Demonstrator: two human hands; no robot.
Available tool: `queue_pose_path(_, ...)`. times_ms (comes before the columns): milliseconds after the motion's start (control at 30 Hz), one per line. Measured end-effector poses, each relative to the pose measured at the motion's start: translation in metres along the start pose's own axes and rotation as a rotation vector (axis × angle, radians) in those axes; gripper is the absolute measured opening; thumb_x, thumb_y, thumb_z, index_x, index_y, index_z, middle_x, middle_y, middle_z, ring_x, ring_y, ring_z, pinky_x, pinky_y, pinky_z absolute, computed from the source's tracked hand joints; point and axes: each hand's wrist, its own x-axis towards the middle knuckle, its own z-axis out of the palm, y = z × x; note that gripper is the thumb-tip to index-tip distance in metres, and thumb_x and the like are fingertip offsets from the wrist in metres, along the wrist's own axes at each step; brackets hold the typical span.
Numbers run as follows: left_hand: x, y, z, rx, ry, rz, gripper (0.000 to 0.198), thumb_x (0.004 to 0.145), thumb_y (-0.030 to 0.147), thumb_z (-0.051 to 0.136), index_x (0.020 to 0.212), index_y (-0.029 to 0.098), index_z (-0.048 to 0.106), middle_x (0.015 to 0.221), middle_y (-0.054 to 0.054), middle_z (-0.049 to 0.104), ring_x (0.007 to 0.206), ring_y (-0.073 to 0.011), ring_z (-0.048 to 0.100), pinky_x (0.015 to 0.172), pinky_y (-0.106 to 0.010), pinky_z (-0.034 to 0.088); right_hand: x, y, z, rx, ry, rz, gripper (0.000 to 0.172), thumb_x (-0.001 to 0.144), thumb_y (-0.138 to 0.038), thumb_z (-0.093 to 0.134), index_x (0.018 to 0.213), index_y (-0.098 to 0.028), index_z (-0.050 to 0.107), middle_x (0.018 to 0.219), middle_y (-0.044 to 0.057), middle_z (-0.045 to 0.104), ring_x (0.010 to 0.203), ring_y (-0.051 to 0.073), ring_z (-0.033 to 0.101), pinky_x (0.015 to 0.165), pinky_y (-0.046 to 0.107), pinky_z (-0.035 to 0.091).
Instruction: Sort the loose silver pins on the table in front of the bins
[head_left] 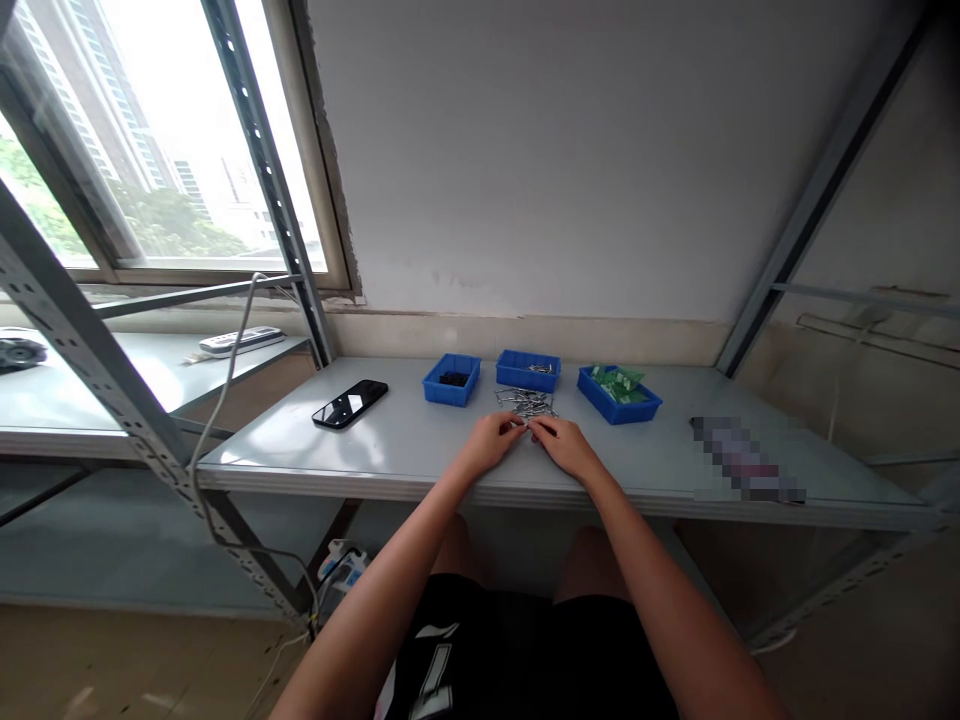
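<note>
My left hand (495, 440) and my right hand (561, 442) meet near the middle of the grey shelf top. Fingertips of both are pinched close together, and whatever sits between them is too small to make out. Just beyond the fingers lies a loose pile of slim silvery metal pieces (527, 401), screw-like in shape. Behind that pile stands a blue bin (527, 375) holding a few similar metal pieces. A second blue bin (450, 393), to the left, contains small dark parts. On the right, a tilted blue bin (628, 411) is filled with green plastic packets (619, 382).
A black phone (350, 404) lies left on the shelf top (397, 450). At the right, a blurred-out flat item (746, 460) rests near the front edge. Metal uprights (270, 170) frame both sides, and a grey cable (217, 410) hangs by the left one.
</note>
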Motion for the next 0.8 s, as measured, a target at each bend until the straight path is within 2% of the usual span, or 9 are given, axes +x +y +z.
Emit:
queue_pose_path(200,0.001,-0.003,0.003,0.002,0.012,-0.007,0.026,0.081,0.032,0.051,0.089,0.015,0.068,0.074,-0.005,0.066,0.069,-0.0184,0.057,0.064,-0.026,0.044,0.000,0.001,0.001,0.037,0.078,0.011,0.024,0.081,-0.036,0.050,0.098,-0.022,0.060,0.080,0.003,0.068,0.074,0.019,0.062,0.069,0.030,0.046)
queue_pose_path(400,0.003,-0.006,0.004,-0.014,0.035,0.000,0.021,0.079,0.026,0.053,0.088,0.015,0.068,0.080,-0.005,0.068,0.072,-0.0184,0.059,0.068,-0.026,0.045,-0.001,-0.003,0.001,0.055,0.039,-0.029,0.018,0.080,-0.032,0.051,0.087,-0.021,0.063,0.081,0.003,0.069,0.074,0.018,0.063,0.069,0.029,0.047)
queue_pose_path(667,0.005,-0.009,0.004,-0.069,0.071,0.009,0.018,0.079,0.027,0.056,0.087,0.015,0.066,0.086,-0.006,0.069,0.077,-0.0187,0.061,0.071,-0.027,0.046,-0.002,-0.006,0.001,0.051,-0.049,-0.076,0.018,0.080,-0.028,0.050,0.085,-0.022,0.066,0.085,0.002,0.070,0.079,0.018,0.062,0.072,0.029,0.045)
queue_pose_path(800,0.004,-0.010,0.005,-0.097,0.093,0.017,0.018,0.080,0.026,0.053,0.088,0.014,0.064,0.089,-0.007,0.068,0.082,-0.0186,0.061,0.074,-0.027,0.047,-0.002,-0.005,0.000,0.048,-0.046,-0.067,0.020,0.081,-0.030,0.049,0.086,-0.021,0.066,0.084,0.003,0.069,0.077,0.018,0.062,0.072,0.029,0.045)
